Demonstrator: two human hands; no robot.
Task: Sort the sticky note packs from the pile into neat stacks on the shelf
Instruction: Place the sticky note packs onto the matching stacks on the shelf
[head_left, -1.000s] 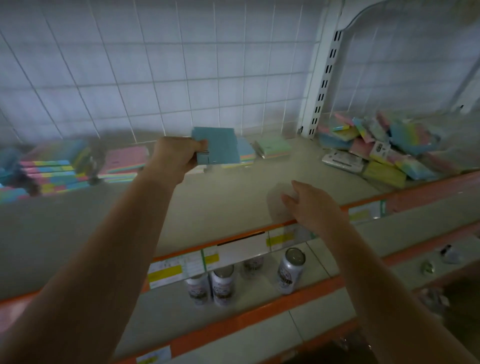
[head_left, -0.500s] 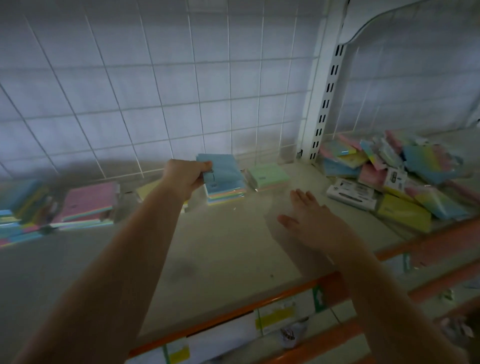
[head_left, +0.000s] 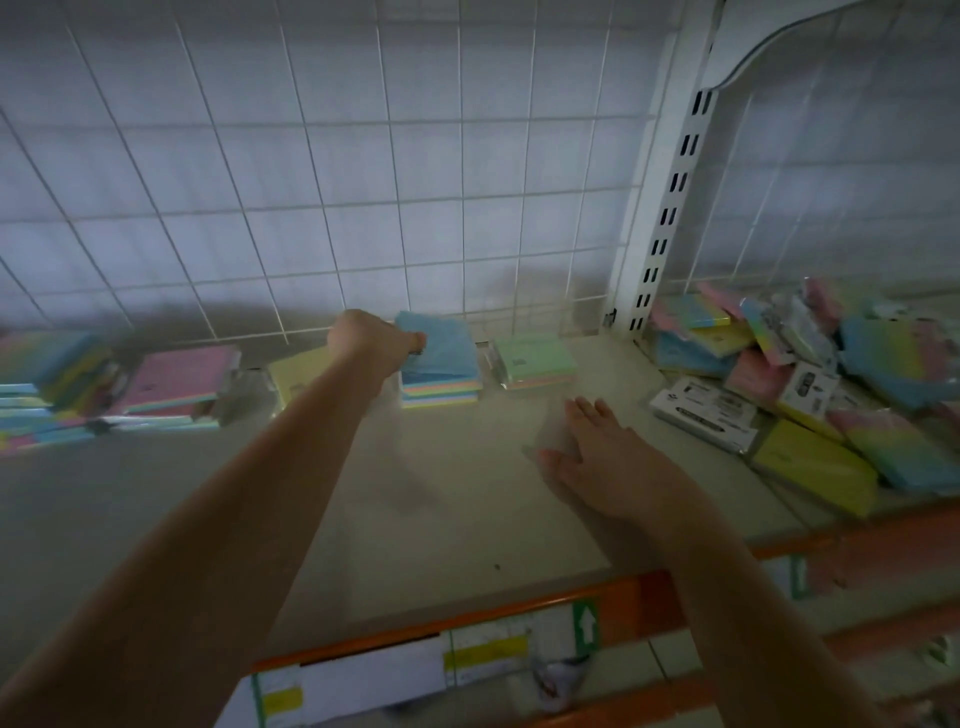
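My left hand (head_left: 366, 340) grips a blue sticky note pack (head_left: 441, 348) by its left edge, lying tilted on a short multicoloured stack (head_left: 440, 392) at the back of the shelf (head_left: 415, 519). A green-topped pack (head_left: 532, 358) sits just right of that stack, a yellow pack (head_left: 298, 371) just left. Further left lie a pink-topped stack (head_left: 179, 382) and a tall mixed stack (head_left: 49, 387). My right hand (head_left: 605, 457) hovers flat and open over the shelf. The loose pile of packs (head_left: 810, 384) lies at the right.
A white wire grid (head_left: 363, 182) backs the shelf and a slotted white upright (head_left: 670, 197) stands between the stacks and the pile. The shelf's orange front rail (head_left: 467, 618) carries price labels. Lower shelves show below.
The blue pack in my left hand has come down onto the multicoloured stack. My right hand has moved forward over the shelf with its fingers straightened. The camera has tilted up.
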